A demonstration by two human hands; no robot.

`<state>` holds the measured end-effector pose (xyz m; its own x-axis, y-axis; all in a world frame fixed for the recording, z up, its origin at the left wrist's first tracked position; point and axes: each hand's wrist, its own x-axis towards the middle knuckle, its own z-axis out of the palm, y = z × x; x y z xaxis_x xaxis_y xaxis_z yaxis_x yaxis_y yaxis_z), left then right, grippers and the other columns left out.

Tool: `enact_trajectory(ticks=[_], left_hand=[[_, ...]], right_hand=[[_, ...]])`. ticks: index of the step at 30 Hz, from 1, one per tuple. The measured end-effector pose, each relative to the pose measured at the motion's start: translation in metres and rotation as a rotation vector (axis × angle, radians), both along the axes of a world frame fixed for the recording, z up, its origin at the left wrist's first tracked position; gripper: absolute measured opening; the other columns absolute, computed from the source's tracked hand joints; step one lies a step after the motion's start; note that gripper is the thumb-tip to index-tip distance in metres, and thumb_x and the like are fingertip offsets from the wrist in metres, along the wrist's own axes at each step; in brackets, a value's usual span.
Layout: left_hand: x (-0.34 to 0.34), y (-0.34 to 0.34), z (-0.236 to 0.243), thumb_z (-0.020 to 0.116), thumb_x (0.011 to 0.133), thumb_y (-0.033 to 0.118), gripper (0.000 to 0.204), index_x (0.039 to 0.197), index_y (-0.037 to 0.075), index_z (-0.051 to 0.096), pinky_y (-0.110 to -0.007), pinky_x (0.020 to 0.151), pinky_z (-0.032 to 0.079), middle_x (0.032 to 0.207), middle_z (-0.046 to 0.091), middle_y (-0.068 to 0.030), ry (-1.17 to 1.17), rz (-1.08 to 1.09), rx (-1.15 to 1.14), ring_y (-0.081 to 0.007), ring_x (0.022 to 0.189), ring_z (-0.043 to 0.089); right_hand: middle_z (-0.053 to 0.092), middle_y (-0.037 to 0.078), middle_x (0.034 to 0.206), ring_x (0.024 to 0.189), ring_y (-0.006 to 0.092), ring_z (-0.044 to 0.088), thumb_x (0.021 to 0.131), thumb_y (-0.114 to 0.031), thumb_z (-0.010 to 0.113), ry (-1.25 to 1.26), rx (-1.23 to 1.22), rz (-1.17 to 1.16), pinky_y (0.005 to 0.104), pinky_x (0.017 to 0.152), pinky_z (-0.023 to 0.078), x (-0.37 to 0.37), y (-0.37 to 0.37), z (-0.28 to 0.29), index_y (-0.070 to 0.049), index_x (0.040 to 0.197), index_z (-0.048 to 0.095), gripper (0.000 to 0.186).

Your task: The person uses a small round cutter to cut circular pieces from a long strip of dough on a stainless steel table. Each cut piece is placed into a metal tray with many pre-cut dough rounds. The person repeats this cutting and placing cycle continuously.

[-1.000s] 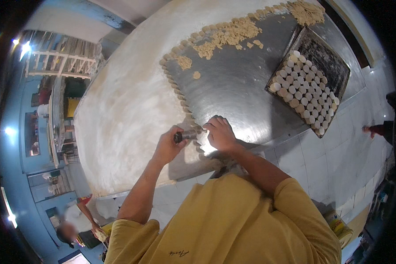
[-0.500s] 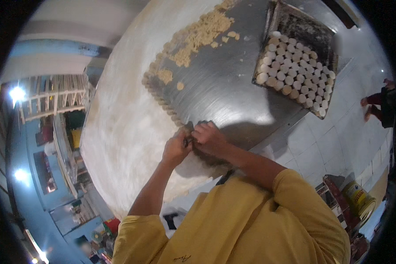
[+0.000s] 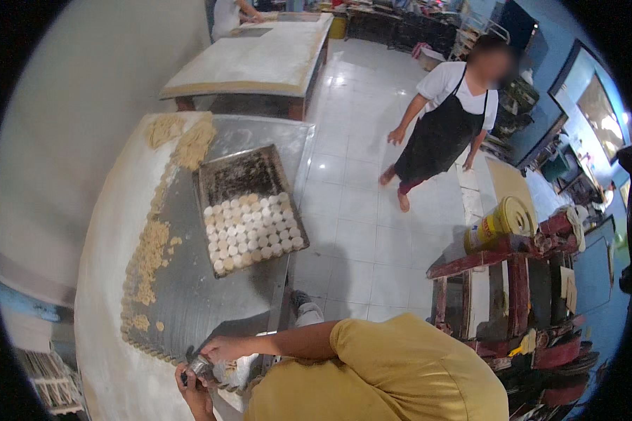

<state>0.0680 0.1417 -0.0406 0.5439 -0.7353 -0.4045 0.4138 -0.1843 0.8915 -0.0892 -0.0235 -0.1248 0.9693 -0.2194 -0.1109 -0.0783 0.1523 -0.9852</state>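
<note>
Presently, metal tube [image 3: 202,368]: at seven o'clock in the view, over the worktop [image 3: 196,298], beside the scalloped dough edge [image 3: 151,354].
Left hand [image 3: 198,397]: grip seems clamped around the tube.
Right hand [image 3: 222,349]: at the tube's one o'clock side, seemingly touching; whether its grip is clamped, I cannot tell.
Tube work: both hands appear busy handling it near the dough; the next move probably calls for a steady hold.
Tray [image 3: 225,177]: toward one o'clock from the hands, pale rounds [image 3: 253,231] in its near part.
Dough scraps [image 3: 151,254]: eleven o'clock from the hands.
</note>
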Motion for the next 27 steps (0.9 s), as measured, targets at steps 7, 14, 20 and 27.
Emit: enact_trajectory(ticks=[7, 14, 20, 27], left_hand=[[-0.094, -0.104, 0.085, 0.079, 0.094, 0.009, 0.07, 0.157, 0.007, 0.049, -0.036, 0.096, 0.055, 0.13, 0.063, -0.0115, -0.908, 0.003, -0.245, -0.0221, 0.11, 0.063], [-0.168, -0.206, 0.118, 0.072, 0.1, 0.014, 0.055, 0.148, 0.0, 0.049, -0.045, 0.105, 0.048, 0.129, 0.064, -0.0184, -1.316, -0.036, -0.337, -0.0328, 0.119, 0.061], [-0.179, -0.246, 0.107, 0.071, 0.1, 0.009, 0.053, 0.149, 0.0, 0.051, -0.041, 0.102, 0.05, 0.127, 0.063, -0.0179, -1.142, -0.184, -0.068, -0.028, 0.114, 0.063], [-0.227, -0.224, 0.055, 0.073, 0.101, 0.011, 0.053, 0.148, 0.002, 0.052, -0.035, 0.093, 0.054, 0.119, 0.065, -0.0115, -0.843, -0.075, 0.139, -0.0202, 0.106, 0.064]], right_hand=[[0.065, 0.013, 0.142, 0.129, 0.0318, 0.068, 0.112, -0.044, 0.061, -0.504, 0.927, 0.022, 0.044, 0.106, 0.056, -0.068, -0.073, 0.05, -0.012, 0.161, 0.048, 0.06], [0.061, 0.016, 0.152, 0.138, 0.0337, 0.061, 0.109, -0.048, 0.06, -0.255, 0.447, -0.404, 0.0454, 0.111, 0.054, -0.143, -0.154, 0.053, -0.011, 0.159, 0.052, 0.063], [0.062, 0.016, 0.152, 0.137, 0.0306, 0.062, 0.098, -0.014, 0.077, -0.079, -0.591, -0.679, 0.044, 0.118, 0.05, -0.254, -0.322, 0.031, -0.001, 0.137, 0.069, 0.042], [0.077, 0.017, 0.127, 0.117, 0.0307, 0.075, 0.085, -0.014, 0.083, 0.363, -0.581, -0.559, 0.0425, 0.102, 0.058, -0.293, -0.468, 0.022, -0.002, 0.142, 0.065, 0.061]])
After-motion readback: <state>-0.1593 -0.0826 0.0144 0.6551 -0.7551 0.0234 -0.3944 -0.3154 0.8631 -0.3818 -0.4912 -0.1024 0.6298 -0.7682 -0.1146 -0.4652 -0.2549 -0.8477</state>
